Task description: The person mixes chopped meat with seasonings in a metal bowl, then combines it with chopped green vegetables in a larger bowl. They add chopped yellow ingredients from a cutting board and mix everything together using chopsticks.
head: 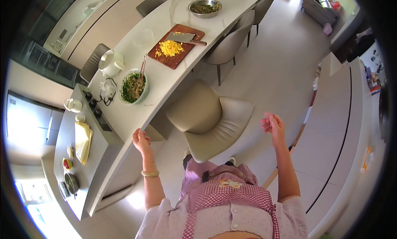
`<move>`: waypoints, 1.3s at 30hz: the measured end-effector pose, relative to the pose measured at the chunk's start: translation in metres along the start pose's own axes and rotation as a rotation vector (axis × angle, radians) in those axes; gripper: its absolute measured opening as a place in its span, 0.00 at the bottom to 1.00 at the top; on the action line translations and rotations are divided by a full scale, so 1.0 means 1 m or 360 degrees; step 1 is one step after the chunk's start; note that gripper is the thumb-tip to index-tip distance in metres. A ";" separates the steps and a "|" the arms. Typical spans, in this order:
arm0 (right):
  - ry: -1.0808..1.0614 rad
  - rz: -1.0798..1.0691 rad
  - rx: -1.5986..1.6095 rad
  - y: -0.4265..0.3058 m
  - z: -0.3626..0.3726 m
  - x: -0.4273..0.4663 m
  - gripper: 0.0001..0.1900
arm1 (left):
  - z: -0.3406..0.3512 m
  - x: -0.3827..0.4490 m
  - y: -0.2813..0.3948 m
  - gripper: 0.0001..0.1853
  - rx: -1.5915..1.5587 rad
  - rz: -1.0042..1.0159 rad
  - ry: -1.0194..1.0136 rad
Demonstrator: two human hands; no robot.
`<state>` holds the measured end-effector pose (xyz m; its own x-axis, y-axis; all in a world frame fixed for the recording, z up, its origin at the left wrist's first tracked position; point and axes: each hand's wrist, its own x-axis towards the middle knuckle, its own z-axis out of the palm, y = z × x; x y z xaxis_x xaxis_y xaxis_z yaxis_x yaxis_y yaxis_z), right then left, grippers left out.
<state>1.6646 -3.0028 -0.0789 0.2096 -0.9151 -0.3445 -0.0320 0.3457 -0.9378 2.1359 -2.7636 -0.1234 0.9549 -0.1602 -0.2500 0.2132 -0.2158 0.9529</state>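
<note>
My left hand (142, 141) hovers by the edge of the white marble table (161, 94), its fingers loosely bent with nothing in them. On the other side, my right hand (273, 125) is raised over the floor, also empty, fingers slightly spread. Between them stands a beige leather chair (204, 112). Closest to my left hand on the table is a bowl (145, 96) of chopped greens and a minced filling (131, 87), with chopsticks (143, 67) standing in it. Farther along, a wooden cutting board (178, 60) holds chopped yellow egg (169, 48) and a cleaver (181, 37).
A white lidded pot (110, 63) and a clear plastic bag (107, 89) sit behind the bowl. A steel bowl (205, 16) of chopped filling is farther off. Grey chairs (232, 43) line the table. At left, a raised counter (102, 158) carries a yellow cloth or bag (82, 141) and a pan (71, 183).
</note>
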 end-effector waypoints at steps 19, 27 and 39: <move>-0.0266 0.0312 -0.0077 0.080 -0.009 0.197 0.19 | 0.243 -0.118 -0.066 0.17 0.0468 0.0477 -0.0238; -0.0544 0.0607 0.0266 0.114 0.026 0.213 0.18 | 0.237 -0.140 -0.109 0.22 0.0908 0.0156 -0.0225; -0.0784 0.0482 -0.0068 0.126 0.044 0.198 0.16 | 0.220 -0.164 -0.105 0.25 0.1015 0.0150 -0.0320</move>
<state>1.7447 -3.1311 -0.2628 0.6146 -0.5688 -0.5465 -0.1987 0.5588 -0.8051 1.9112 -2.9261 -0.2205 0.8934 -0.3689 -0.2564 -0.0920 -0.7088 0.6994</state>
